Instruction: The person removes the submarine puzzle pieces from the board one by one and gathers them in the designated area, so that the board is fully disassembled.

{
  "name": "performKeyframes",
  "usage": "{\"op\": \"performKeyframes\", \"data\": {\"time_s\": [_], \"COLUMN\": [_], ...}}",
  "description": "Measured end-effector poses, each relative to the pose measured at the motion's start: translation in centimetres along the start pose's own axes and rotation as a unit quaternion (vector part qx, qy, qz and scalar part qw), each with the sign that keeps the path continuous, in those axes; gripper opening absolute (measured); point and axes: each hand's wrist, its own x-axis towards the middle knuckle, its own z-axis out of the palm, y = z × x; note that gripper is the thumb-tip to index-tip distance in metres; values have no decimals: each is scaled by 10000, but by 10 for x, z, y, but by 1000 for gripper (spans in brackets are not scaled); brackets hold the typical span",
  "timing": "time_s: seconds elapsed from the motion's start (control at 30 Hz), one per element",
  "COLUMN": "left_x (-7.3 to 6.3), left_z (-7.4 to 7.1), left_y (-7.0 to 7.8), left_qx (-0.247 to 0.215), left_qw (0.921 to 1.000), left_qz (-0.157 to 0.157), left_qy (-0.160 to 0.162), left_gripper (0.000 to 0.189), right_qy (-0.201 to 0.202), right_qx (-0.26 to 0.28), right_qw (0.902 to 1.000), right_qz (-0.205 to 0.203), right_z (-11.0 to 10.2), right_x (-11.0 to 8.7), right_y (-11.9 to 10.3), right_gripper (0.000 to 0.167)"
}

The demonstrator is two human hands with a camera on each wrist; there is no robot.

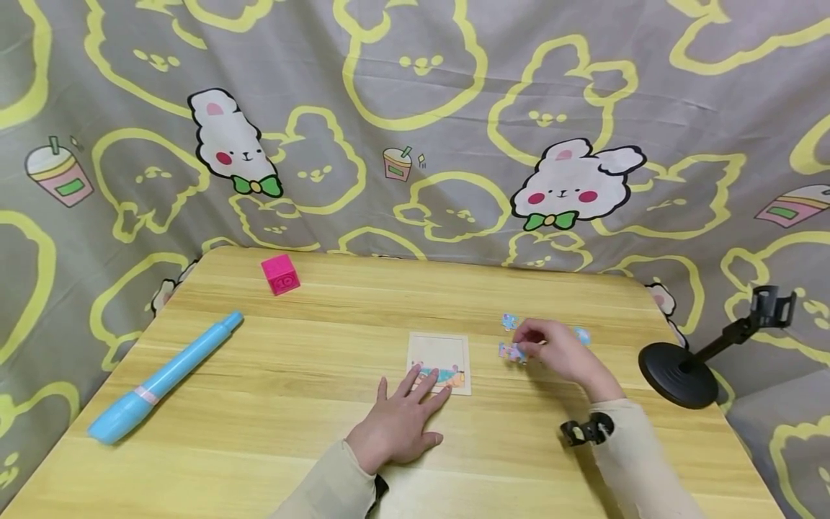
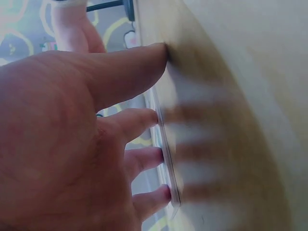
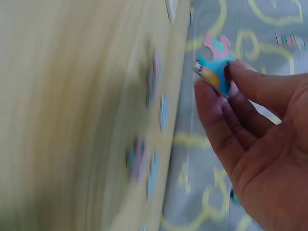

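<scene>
A small square puzzle board lies on the table, with colourful pieces fitted along its near edge. Spread over that near part, the fingers of my left hand rest on the board; in the left wrist view their tips touch its edge. To the right of the board, my right hand pinches a puzzle piece between thumb and fingers, blue, pink and orange, held up off the table. Loose puzzle pieces lie around this hand: one beyond it, some beside its fingertips, another behind it.
On the left lies a long blue tube-shaped object with a pink band. A pink cube sits at the back left. At the right edge stands a black holder on a round base. A patterned curtain hangs behind the table.
</scene>
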Motion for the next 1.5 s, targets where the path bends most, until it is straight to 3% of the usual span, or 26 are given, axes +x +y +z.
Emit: {"op": "performKeyframes", "data": {"time_s": [0.13,0.33,0.67,1.5], "left_x": [-1,0,0,-1], "left_z": [-1,-1,1,0], "left_y": [-1,-1,-2,-2], "left_qx": [-45,-8,-105,-256], "left_qw": [10000,10000,9999,9996], "left_qz": [9,78,85,88], "left_qy": [-18,29,6,20], "left_gripper": [69,69,68,68], "right_qy": [-195,-160,-177,85], "right_qx": [-67,-330,-519,-922], "right_qw": [9995,9967,9947,9896], "right_qz": [256,719,873,1098], "right_z": [-23,-46,-55,-51], "right_x": [-14,-32,-40,-40], "right_y": [17,42,76,82], "right_gripper": [11,10,9,10]}}
